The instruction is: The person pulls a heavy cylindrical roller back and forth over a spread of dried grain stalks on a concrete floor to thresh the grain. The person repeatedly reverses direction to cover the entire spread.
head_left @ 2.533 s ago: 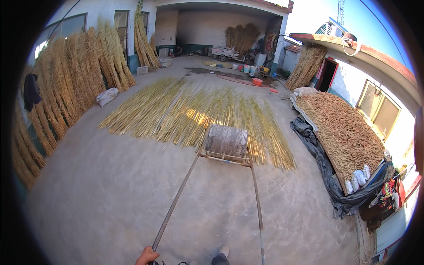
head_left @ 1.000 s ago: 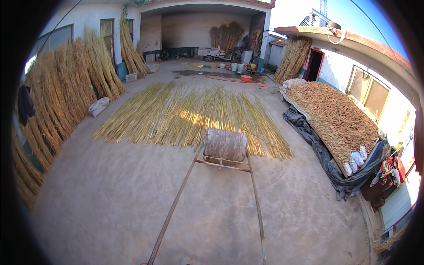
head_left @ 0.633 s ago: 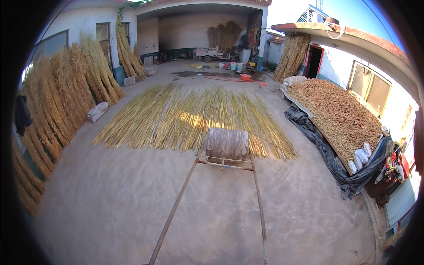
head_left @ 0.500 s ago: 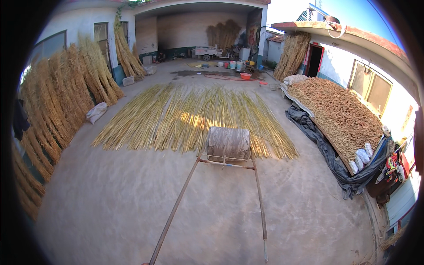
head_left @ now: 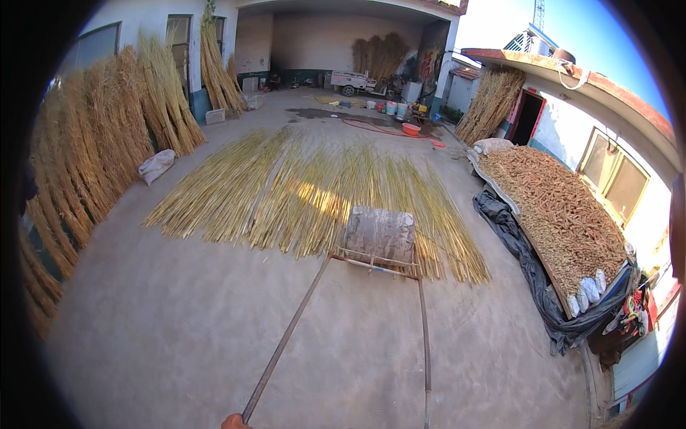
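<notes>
Below, left hand barely in view at the left pole end — finger state cannot be told. Stone roller sits on the spread reeds' near edge.

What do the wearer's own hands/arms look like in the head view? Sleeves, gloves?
Almost nothing shows: only a small bare sliver of the left hand at the lower edge. No glove visible on it; no sleeve or forearm in frame. The right hand is out of view.
</notes>
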Demonstrator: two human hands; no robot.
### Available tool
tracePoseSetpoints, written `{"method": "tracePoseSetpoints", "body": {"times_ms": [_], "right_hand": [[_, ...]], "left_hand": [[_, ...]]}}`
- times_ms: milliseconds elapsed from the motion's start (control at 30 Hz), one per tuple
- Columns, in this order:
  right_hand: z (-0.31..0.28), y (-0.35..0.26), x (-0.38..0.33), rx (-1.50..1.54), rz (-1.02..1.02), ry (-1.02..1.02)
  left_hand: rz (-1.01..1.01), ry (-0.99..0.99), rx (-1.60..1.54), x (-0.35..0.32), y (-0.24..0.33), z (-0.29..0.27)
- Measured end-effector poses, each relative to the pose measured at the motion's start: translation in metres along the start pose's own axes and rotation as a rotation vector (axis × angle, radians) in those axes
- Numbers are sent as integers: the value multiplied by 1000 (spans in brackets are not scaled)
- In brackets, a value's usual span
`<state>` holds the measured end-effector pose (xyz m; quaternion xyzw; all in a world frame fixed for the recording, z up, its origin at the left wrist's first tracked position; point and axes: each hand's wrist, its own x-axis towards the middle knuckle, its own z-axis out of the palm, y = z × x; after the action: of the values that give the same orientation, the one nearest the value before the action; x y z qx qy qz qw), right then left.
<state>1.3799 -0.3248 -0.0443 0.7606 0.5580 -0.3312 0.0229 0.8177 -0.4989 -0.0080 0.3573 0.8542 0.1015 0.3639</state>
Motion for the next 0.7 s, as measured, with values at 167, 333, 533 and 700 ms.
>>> {"method": "tracePoseSetpoints", "body": {"times_ms": [167,333,533,700], "right_hand": [[-17,-24,51,-30,7,-7],[-42,-49,105,-31,1,-43],[-71,-81,166,-17,1,-33],[-88,-107,218,-8,-12,-29]], "left_hand": [[9,47,-55,35,31,-4],[-226,48,47,75,102,-38],[-230,13,53,130,184,-67],[-193,-21,24,183,218,-74]]}}
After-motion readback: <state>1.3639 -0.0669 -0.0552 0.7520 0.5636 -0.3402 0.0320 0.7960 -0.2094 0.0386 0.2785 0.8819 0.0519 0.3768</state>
